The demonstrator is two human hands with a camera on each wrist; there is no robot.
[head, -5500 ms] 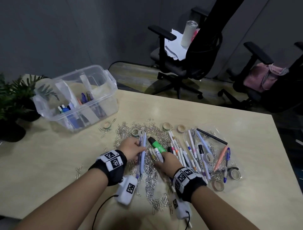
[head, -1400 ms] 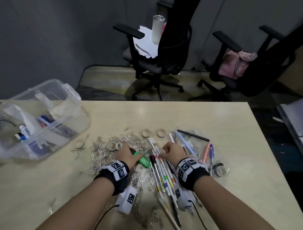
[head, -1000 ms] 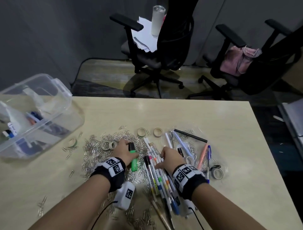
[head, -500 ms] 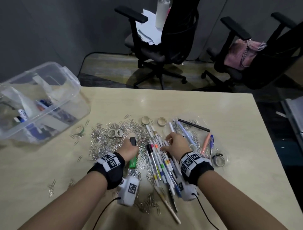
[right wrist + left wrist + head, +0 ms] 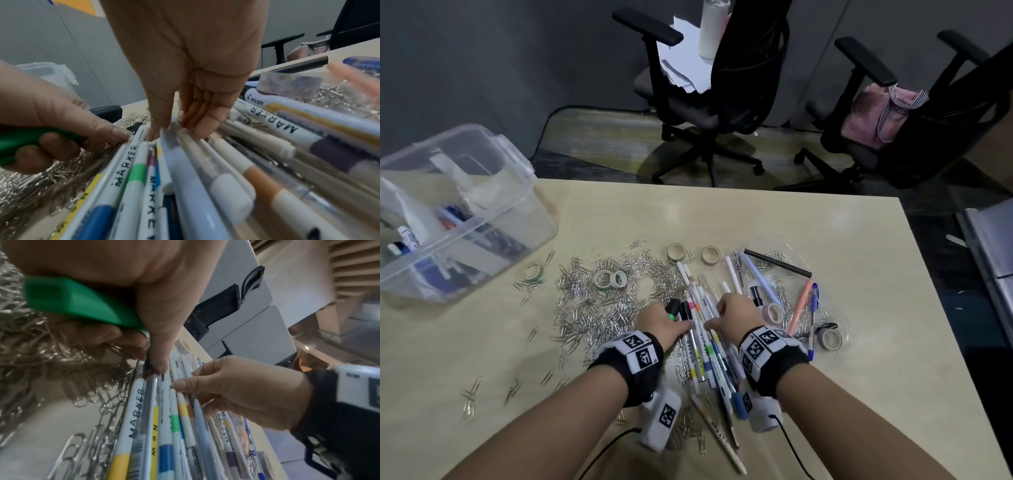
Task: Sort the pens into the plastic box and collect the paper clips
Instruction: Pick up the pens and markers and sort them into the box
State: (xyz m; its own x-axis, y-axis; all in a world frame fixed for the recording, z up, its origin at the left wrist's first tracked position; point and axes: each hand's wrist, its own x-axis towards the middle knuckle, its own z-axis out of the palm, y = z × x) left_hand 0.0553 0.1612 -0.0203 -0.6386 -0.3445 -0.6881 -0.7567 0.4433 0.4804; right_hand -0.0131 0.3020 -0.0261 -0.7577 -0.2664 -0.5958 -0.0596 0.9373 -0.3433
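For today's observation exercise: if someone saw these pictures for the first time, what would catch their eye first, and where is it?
Probably the bundle of markers and pens fanned out at table centre, with the left hand and right hand closing in from both sides. Next, the green highlighter gripped in the left hand, bright against the silver paper clips spread to the left. The clear plastic box sits at the far left edge.

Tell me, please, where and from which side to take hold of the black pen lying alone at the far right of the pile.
Grip the black pen at mid-barrel, coming from above: it lies flat and slanted on the table, with its far side free.
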